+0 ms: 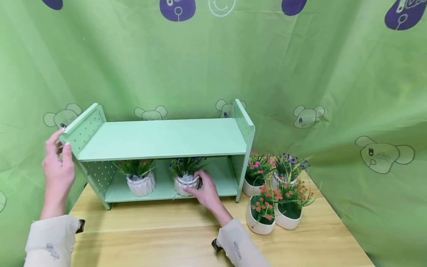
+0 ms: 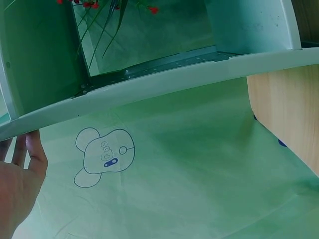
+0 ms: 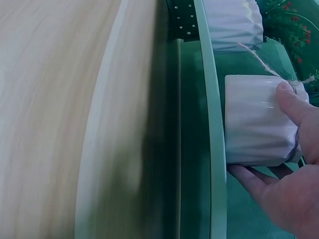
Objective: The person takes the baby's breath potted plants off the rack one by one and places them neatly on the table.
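Observation:
My right hand [image 1: 208, 191] holds a white ribbed flower pot [image 3: 261, 119] with small blue flowers, thumb on one side and fingers on the other. The pot is on the lower board of a light green two-tier shelf [image 1: 163, 139], close to its front edge. A piece of twine runs round the pot's neck. To its left on that board stands another white ribbed pot [image 1: 141, 184] with orange-red flowers. My left hand [image 1: 59, 167] touches the upper front of the shelf's left side panel [image 1: 85, 128]; its fingertips meet the panel's edge in the left wrist view.
Right of the shelf, several potted plants cluster on the wooden table [image 1: 160, 237], among them a white pot [image 1: 260, 226] with orange flowers and a blue-flowered plant [image 1: 288, 167]. The shelf's upper board bears no pots. A green patterned curtain [image 1: 186, 66] hangs behind.

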A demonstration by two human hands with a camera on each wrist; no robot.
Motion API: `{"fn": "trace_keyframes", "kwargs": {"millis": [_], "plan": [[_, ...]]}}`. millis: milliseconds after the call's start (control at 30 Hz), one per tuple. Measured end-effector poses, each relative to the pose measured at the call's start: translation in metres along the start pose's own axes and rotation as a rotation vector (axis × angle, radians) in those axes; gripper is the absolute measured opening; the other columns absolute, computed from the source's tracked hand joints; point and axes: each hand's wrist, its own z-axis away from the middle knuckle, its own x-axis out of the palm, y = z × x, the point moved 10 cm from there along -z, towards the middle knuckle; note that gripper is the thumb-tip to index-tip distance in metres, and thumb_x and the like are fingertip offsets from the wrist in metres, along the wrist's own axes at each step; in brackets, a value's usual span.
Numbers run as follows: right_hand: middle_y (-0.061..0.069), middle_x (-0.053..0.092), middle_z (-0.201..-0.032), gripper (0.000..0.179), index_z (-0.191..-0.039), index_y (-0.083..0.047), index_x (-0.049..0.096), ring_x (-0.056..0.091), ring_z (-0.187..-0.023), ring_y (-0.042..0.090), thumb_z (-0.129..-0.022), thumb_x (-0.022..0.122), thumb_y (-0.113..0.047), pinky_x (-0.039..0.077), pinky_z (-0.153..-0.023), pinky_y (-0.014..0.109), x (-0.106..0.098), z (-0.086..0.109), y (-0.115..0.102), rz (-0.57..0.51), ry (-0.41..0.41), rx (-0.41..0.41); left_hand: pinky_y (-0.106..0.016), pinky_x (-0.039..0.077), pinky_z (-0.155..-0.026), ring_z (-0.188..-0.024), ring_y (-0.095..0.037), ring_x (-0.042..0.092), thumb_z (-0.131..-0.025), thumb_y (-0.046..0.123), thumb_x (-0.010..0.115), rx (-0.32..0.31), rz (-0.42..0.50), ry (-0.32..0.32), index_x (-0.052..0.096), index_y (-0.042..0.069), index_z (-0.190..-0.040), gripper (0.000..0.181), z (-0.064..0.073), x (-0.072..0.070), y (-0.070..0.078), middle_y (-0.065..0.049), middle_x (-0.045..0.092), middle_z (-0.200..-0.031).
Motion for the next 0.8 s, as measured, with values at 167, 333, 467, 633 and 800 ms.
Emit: {"fn": "trace_keyframes", "kwargs": {"millis": [167, 333, 467, 633, 800], "plan": [[-0.002, 0.054, -0.103, 0.049, -0.1, -0.017, 0.05, 0.052, -0.094, 0.019, -0.071, 0.084, -0.034, 0.054, -0.08, 0.038, -0.012, 0.004, 0.001, -0.007, 0.008, -0.017, -0.039, 0.047, -0.105, -0.129, -0.026, 0.047, -0.102, 0.036, 0.031, 0.007, 0.008, 0.005, 0.022, 0.05, -0.143, 0.045, 0.0, 0.0, 0.001, -0.005, 0.041, -0.149], [-0.001, 0.054, -0.103, 0.048, -0.098, -0.017, 0.05, 0.052, -0.095, 0.02, -0.07, 0.085, -0.033, 0.056, -0.083, 0.043, -0.024, 0.013, 0.004, 0.001, 0.02, -0.016, -0.035, 0.047, -0.105, -0.13, -0.024, 0.046, -0.102, 0.036, 0.031, -0.01, 0.011, 0.001, 0.022, 0.05, -0.144, 0.045, 0.001, -0.001, -0.001, -0.003, 0.04, -0.149], [-0.002, 0.054, -0.102, 0.049, -0.098, -0.019, 0.05, 0.053, -0.092, 0.022, -0.068, 0.086, -0.035, 0.055, -0.077, 0.037, -0.033, 0.021, 0.005, 0.032, 0.032, -0.01, -0.036, 0.047, -0.105, -0.13, -0.024, 0.046, -0.102, 0.036, 0.031, -0.008, 0.01, -0.001, 0.021, 0.051, -0.143, 0.045, 0.001, -0.001, 0.0, -0.002, 0.04, -0.149], [-0.004, 0.053, -0.1, 0.049, -0.097, -0.02, 0.051, 0.054, -0.09, 0.021, -0.068, 0.086, -0.036, 0.055, -0.073, 0.03, -0.041, 0.033, 0.005, 0.03, 0.025, 0.002, -0.04, 0.043, -0.109, -0.133, -0.023, 0.042, -0.102, 0.035, 0.031, -0.01, 0.006, -0.002, 0.021, 0.051, -0.143, 0.045, 0.001, -0.001, 0.0, -0.001, 0.038, -0.151], [-0.003, 0.054, -0.099, 0.049, -0.094, -0.019, 0.051, 0.055, -0.092, 0.017, -0.066, 0.087, -0.037, 0.059, -0.078, 0.034, -0.05, 0.045, 0.002, 0.017, 0.042, -0.022, -0.04, 0.044, -0.108, -0.131, -0.022, 0.044, -0.102, 0.035, 0.031, -0.009, -0.009, 0.002, 0.021, 0.05, -0.143, 0.045, 0.001, -0.002, 0.0, -0.004, 0.04, -0.149]]}}
